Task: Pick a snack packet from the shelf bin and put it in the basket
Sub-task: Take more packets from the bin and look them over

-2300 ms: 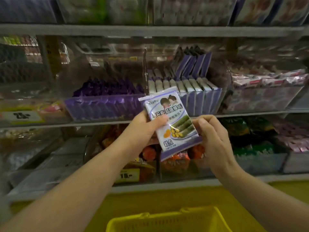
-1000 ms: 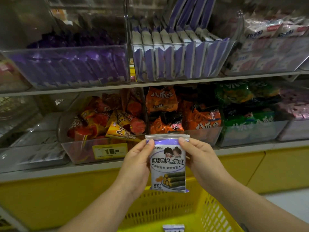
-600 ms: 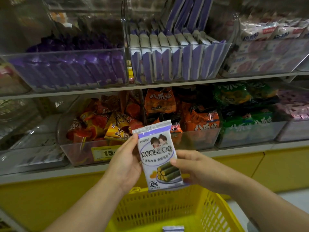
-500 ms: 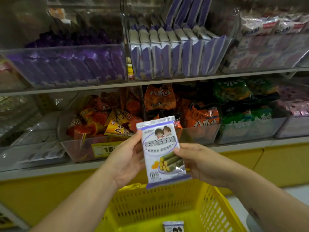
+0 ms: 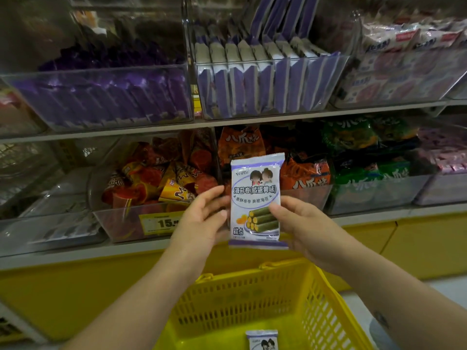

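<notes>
Your right hand (image 5: 300, 223) has the snack packet (image 5: 255, 198). The thumb is laid flat across the printed front near the right edge, and the other fingers are tucked out of sight behind the wrapper, so the packet is pinched between them. The palm faces left, and the wrist and forearm run back down to the lower right corner of the view.

Your left hand (image 5: 199, 221) is looser. Its fingers (image 5: 214, 195) are stretched out and a little spread, pointing up and to the right, with the tips at the packet's left edge. They are blurred, so you cannot tell whether they press the wrapper or only brush it, and nothing is curled round it. The back of that hand faces you, and the forearm slopes down to the lower left.

The packet stands upright between your two hands with its front towards you and its purple bottom seam level. It is in the air in front of the lower shelf and above the far rim of the yellow basket (image 5: 240, 299), which sits below your arms. A second packet (image 5: 261, 341) of the same kind lies on the basket floor.

The clear shelf bin (image 5: 265, 92) on the upper shelf holds rows of matching purple and white packets standing on edge. Behind your hands are bins of orange packets (image 5: 305, 180) and a yellow price label (image 5: 161, 223).
</notes>
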A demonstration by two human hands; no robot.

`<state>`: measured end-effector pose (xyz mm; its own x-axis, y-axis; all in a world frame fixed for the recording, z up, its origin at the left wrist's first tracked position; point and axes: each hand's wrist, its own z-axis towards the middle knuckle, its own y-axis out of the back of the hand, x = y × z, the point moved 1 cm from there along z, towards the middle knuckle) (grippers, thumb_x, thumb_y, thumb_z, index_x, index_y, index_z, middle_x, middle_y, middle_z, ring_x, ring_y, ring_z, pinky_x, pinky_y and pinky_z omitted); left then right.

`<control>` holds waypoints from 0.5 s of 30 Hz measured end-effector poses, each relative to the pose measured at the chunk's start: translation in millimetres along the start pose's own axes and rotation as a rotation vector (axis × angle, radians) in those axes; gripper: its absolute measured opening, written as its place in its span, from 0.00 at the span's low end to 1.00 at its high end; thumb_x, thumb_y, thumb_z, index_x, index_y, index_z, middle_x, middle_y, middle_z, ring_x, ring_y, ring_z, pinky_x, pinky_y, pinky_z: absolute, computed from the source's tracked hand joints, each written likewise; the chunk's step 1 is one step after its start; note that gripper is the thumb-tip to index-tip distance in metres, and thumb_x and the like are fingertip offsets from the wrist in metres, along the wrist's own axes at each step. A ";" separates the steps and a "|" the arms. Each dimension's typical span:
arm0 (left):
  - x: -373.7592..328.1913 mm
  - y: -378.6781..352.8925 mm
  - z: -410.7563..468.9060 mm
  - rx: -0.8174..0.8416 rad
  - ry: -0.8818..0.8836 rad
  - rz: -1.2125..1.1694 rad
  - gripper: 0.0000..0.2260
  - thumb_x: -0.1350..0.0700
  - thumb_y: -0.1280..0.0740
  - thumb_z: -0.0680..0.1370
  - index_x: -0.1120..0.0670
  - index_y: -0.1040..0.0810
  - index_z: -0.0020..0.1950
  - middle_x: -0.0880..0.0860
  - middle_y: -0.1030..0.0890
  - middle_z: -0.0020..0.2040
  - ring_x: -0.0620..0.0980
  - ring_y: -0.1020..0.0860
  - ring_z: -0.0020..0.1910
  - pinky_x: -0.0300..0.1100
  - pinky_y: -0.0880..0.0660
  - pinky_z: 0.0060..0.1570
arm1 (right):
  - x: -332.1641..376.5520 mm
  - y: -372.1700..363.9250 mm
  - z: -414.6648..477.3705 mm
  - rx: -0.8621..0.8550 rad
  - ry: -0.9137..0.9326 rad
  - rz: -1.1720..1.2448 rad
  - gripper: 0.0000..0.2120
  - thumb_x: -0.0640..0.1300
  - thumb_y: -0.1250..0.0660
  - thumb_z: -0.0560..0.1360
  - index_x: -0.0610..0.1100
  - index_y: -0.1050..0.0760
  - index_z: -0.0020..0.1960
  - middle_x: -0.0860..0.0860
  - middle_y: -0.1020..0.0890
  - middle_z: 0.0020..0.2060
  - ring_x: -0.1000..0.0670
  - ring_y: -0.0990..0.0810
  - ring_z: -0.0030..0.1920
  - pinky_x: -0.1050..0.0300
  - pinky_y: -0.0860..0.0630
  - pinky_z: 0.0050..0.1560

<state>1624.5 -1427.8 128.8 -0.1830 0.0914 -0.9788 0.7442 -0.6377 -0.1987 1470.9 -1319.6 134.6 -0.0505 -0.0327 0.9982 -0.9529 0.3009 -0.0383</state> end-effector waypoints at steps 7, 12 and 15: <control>13.3 -14.8 -9.6 0.221 -0.063 0.092 0.24 0.39 0.30 0.71 0.42 0.28 0.66 0.47 0.19 0.61 0.47 0.21 0.60 0.47 0.24 0.56 | -10.7 -20.3 -3.1 -0.066 0.245 -0.315 0.15 0.61 0.32 0.68 0.59 0.26 0.52 0.58 0.19 0.52 0.58 0.22 0.56 0.59 0.23 0.54; 9.5 -11.5 -8.9 0.243 -0.038 -0.046 0.20 0.47 0.32 0.72 0.44 0.26 0.64 0.49 0.19 0.61 0.50 0.20 0.60 0.49 0.21 0.55 | -6.9 -7.7 1.7 -0.156 0.288 -0.252 0.14 0.46 0.30 0.74 0.57 0.29 0.56 0.57 0.19 0.49 0.60 0.20 0.51 0.63 0.22 0.46; 7.4 -11.1 -9.9 0.266 0.029 -0.166 0.18 0.54 0.33 0.75 0.44 0.25 0.64 0.51 0.18 0.61 0.52 0.20 0.60 0.48 0.20 0.50 | 1.3 -0.8 1.1 -0.115 0.264 -0.161 0.24 0.54 0.30 0.70 0.59 0.33 0.63 0.56 0.17 0.53 0.58 0.18 0.53 0.58 0.20 0.46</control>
<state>1621.3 -1412.5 123.3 -0.2665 0.2300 -0.9360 0.5113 -0.7895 -0.3396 1471.2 -1320.9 135.8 0.1914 0.1552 0.9692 -0.9017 0.4179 0.1112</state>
